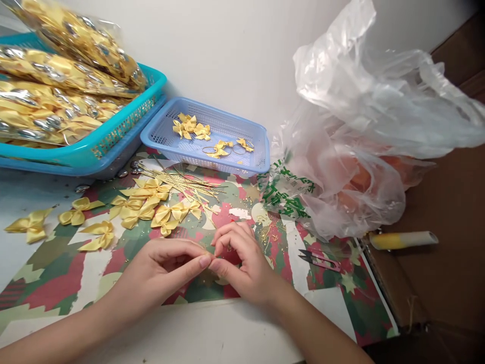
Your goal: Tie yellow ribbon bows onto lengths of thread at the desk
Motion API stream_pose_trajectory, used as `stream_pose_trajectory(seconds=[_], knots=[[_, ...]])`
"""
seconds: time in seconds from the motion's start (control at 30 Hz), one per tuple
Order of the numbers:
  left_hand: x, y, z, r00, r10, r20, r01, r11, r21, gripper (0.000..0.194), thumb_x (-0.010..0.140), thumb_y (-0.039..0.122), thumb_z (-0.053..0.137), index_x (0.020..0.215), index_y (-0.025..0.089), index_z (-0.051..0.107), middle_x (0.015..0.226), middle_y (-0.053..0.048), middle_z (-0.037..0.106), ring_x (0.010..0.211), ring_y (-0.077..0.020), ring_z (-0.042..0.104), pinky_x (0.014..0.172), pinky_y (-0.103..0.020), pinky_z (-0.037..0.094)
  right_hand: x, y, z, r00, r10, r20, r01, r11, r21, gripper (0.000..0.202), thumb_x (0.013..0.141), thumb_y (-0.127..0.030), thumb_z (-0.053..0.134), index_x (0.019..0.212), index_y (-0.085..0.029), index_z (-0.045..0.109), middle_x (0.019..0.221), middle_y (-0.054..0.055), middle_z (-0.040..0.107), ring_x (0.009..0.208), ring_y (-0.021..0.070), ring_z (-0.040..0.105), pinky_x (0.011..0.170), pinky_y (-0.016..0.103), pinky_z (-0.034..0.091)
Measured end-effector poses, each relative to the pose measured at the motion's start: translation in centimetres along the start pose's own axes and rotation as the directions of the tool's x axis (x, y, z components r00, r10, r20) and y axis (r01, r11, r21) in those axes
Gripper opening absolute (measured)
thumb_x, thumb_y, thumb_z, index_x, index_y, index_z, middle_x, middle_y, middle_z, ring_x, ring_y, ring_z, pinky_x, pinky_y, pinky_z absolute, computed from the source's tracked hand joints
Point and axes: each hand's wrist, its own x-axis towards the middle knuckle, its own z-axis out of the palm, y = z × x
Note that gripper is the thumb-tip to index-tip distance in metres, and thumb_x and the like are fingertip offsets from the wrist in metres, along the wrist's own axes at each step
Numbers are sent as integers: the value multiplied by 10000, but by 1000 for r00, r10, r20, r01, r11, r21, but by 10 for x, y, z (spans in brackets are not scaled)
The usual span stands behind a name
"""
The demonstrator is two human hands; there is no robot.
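Note:
My left hand [172, 265] and my right hand [240, 260] meet at the fingertips above the patterned table cover [147, 278]. Thumbs and forefingers are pinched together; whatever lies between them is too small or hidden to make out. Just beyond the hands lie several yellow ribbon bows [131, 210] in a loose pile. Behind that pile is a bundle of thin gold cords [182, 182]. More single bows, such as one yellow bow [100, 236], are spread to the left of my left hand. Tiny gold bits [267, 232] are scattered past my right hand.
A shallow blue basket [204, 108] at the back holds a few bows. To its left, a turquoise basket [131, 119] carries bagged yellow bows. A white plastic bag [359, 116] bulges at the right. Pink-handled thread snips [320, 259] lie near the table's right edge.

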Motion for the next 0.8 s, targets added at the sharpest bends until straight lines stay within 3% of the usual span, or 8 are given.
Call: stream_pose_trajectory(seconds=[0.13, 0.23, 0.33, 0.47, 0.57, 0.7, 0.8], knots=[[-4, -1, 3, 997, -35, -72, 37, 999, 28, 258, 828, 446, 663, 777, 232, 798, 615, -22, 666, 448, -100, 527, 384, -151, 430, 0, 3, 3, 999, 1, -44, -1, 1000, 3, 153, 948, -277, 615, 840, -216, 526, 971, -2, 600, 979, 159, 509, 905, 319, 386], [-3, 2, 4, 993, 17, -114, -10, 998, 60, 237, 823, 424, 670, 762, 237, 800, 710, -33, 721, 470, -98, 541, 401, -151, 430, 0, 3, 5, 999, -7, -53, 7, 1000, 0, 158, 942, -230, 620, 821, -211, 520, 954, -11, 601, 959, 151, 511, 893, 313, 381], [0, 5, 3, 984, 88, -153, -71, 991, 110, 227, 821, 405, 679, 726, 235, 795, 670, -22, 707, 514, -110, 564, 453, -155, 451, -1, 2, 7, 998, -21, -65, 20, 999, -25, 161, 927, -203, 635, 809, -208, 526, 939, -17, 605, 931, 147, 510, 870, 311, 373], [1, 6, 2, 975, 80, -209, -49, 988, 149, 287, 831, 425, 665, 658, 216, 759, 543, 0, 632, 490, -112, 528, 445, -164, 426, -2, 2, 8, 993, -49, -108, 41, 996, -79, 163, 917, -216, 655, 807, -206, 535, 940, -18, 612, 914, 148, 509, 857, 315, 360], [1, 5, 1, 960, 139, -243, -83, 970, 228, 279, 833, 414, 659, 664, 213, 753, 585, -2, 659, 513, -115, 542, 461, -172, 423, -4, 2, 10, 989, -77, -126, 62, 991, -122, 173, 931, -260, 646, 808, -204, 538, 933, -15, 613, 912, 151, 510, 852, 318, 354], [3, 4, 0, 943, 275, -189, -189, 908, 374, 267, 865, 356, 623, 672, 201, 723, 597, 5, 632, 540, -107, 541, 505, -182, 422, -5, 4, 11, 976, -150, -159, 117, 973, -200, 191, 970, -306, 587, 820, -200, 535, 912, -7, 616, 879, 151, 516, 828, 323, 348], [2, 2, 0, 954, 268, -137, -188, 887, 421, 308, 897, 349, 569, 658, 185, 673, 588, 5, 602, 528, -104, 523, 477, -192, 394, -5, 6, 11, 949, -244, -198, 180, 939, -292, 211, 986, -330, 556, 825, -196, 531, 912, 0, 624, 869, 155, 524, 816, 334, 339]])
